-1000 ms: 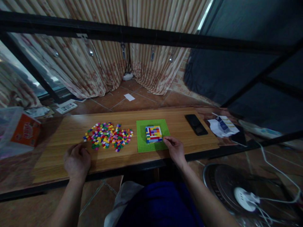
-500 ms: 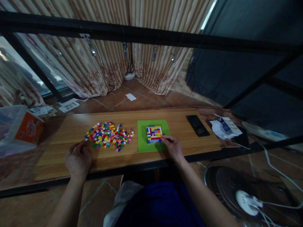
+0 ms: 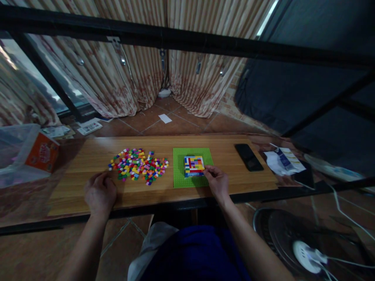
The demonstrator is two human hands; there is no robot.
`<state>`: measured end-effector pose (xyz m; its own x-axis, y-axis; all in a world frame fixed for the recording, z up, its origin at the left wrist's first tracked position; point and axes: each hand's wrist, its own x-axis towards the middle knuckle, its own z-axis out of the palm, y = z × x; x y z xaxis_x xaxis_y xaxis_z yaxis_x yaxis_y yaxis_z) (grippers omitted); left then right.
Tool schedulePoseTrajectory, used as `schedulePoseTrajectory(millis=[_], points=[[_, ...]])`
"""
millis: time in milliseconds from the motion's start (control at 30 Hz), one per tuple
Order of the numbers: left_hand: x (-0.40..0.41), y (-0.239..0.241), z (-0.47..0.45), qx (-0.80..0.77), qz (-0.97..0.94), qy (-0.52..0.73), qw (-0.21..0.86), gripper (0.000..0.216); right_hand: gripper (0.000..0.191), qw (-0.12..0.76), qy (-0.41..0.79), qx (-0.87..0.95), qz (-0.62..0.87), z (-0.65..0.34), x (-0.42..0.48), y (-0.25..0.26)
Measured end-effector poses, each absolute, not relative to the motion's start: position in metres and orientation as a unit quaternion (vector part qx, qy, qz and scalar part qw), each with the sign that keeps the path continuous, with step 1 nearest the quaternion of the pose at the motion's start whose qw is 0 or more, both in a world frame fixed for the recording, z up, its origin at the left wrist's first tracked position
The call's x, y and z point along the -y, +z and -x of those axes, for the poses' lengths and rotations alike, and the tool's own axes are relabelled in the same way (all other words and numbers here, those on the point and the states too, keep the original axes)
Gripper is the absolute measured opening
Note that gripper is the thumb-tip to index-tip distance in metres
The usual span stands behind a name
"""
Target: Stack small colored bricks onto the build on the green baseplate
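Observation:
A square build of many-coloured toy bricks [image 3: 193, 166] stands on a green studded baseplate [image 3: 179, 177]. My right hand [image 3: 217, 182] is closed in a pinch at the build's right edge, thumb and forefinger together. Any small brick between those fingertips is too hidden to tell. On the left lies a loose spread of small coloured bricks [image 3: 137, 166]. Just in front of its left end my left hand [image 3: 100, 194] rests on the wood, fingers curled under. Whether anything is inside that hand is hidden.
The wooden table [image 3: 155, 195] carries a black phone [image 3: 249, 157] right of the baseplate. Beyond its right end lie crumpled papers [image 3: 279, 162]. A clear plastic bin [image 3: 19, 156] stands off the left end. A black metal bar [image 3: 187, 37] crosses ahead of the curtains.
The whole view has shifted slightly, moving the scene a little to the right. My right hand stays at the build's right edge, and my left hand keeps its place by the loose bricks.

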<state>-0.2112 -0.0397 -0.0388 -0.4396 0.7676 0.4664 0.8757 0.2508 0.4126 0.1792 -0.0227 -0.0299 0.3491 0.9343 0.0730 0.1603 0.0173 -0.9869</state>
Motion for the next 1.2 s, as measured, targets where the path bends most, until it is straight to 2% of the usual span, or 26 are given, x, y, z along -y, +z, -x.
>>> schedulePoseTrajectory(millis=[800,1100,1200], points=[[0.041,-0.038,0.209,0.783,0.525,-0.326,0.075,0.038,0.043,0.553,0.378,0.388,0.633,-0.178,0.014,-0.026],[0.041,-0.04,0.21,0.791,0.513,-0.326,0.067,0.037,0.044,0.554,0.367,0.393,0.636,-0.18,0.014,-0.027],[0.041,-0.041,0.21,0.793,0.508,-0.331,0.058,0.037,0.039,0.561,0.336,0.407,0.637,-0.17,0.025,-0.025]])
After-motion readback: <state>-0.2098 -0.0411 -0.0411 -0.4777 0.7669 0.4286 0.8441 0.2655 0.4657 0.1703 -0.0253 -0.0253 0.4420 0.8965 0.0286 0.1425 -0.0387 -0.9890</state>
